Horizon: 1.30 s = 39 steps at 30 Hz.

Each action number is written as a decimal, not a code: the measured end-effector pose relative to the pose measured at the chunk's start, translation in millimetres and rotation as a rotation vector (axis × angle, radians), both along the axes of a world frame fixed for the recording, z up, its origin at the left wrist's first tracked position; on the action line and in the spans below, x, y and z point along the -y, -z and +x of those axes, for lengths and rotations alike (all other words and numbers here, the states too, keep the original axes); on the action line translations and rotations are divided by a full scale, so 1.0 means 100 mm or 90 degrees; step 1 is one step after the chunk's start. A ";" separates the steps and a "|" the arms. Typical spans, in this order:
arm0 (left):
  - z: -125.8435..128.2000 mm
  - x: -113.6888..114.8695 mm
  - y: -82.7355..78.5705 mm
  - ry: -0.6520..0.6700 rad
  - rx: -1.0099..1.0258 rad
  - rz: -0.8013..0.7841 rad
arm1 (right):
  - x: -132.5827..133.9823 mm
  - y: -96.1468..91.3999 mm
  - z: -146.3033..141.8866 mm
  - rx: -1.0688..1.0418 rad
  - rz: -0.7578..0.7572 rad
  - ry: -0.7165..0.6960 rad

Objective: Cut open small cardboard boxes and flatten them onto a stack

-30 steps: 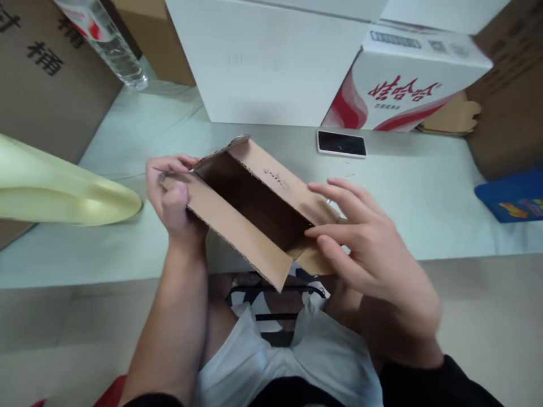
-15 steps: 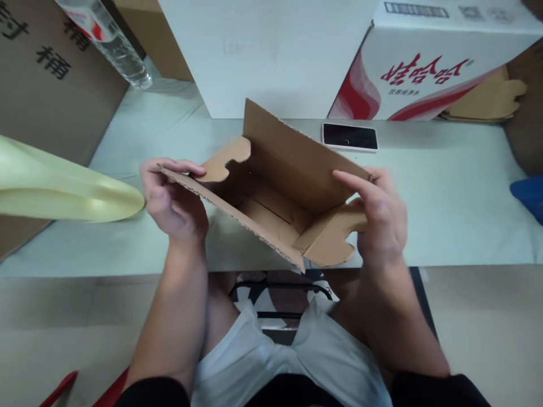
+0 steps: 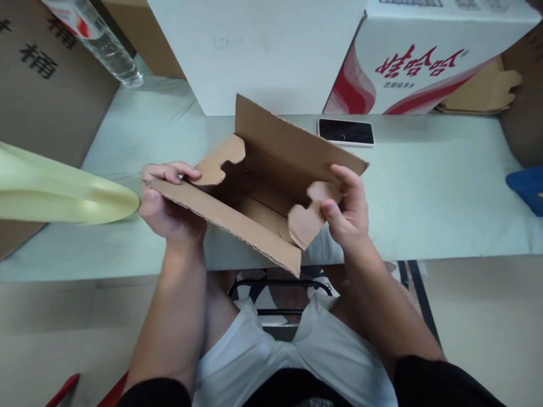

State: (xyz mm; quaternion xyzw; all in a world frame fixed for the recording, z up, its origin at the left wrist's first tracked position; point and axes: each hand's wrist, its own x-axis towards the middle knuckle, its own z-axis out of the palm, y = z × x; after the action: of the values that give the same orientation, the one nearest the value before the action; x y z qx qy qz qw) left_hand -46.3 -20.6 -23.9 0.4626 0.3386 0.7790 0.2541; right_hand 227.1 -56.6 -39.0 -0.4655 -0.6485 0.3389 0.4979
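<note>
A small brown cardboard box [image 3: 292, 140] is tilted above the table's front edge, its top open and its flaps raised. My left hand [image 3: 169, 206] is closed around the left end, with fingers on the notched left flap [image 3: 220, 158] and the thumb side under the near flap [image 3: 237, 232]. At the other end, my right hand [image 3: 351, 212] grips the notched right flap [image 3: 307, 220]. Its thumb presses the flap's outer side, and a finger reaches over toward the far flap. Inside, the box shows a bare creased bottom.
A phone [image 3: 345, 131] lies on the pale cloth-covered table [image 3: 441, 186]. Behind it stand a white carton [image 3: 263, 62] and a red-and-white carton [image 3: 416, 68]. Folded cardboard [image 3: 479, 93] is at right. A water bottle [image 3: 102, 48] and a yellow-green object [image 3: 72, 186] are at left.
My right hand has shifted left and folded the right flap inward and up. My left hand still holds the box's left end. The view has shifted slightly.
</note>
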 end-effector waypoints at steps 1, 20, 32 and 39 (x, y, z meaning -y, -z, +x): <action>0.00 0.00 0.00 -0.005 -0.003 -0.007 | 0.01 -0.01 -0.05 -0.025 0.019 0.026; -0.14 0.00 0.16 -0.156 -0.411 -0.028 | 0.07 -0.01 -0.02 -0.034 0.057 -0.083; -0.30 0.04 0.14 -0.153 -0.351 -0.069 | 0.01 0.19 -0.03 -0.166 -0.145 0.001; -0.31 -0.05 0.15 -0.209 -0.110 -0.135 | 0.03 0.00 -0.05 -0.137 -0.124 -0.157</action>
State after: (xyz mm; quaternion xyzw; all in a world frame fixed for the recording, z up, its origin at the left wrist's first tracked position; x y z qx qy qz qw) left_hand -77.2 -15.2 -38.6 0.4372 0.5102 0.7271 0.1410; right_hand 222.0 -59.6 -38.7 -0.3898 -0.6077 0.5064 0.4715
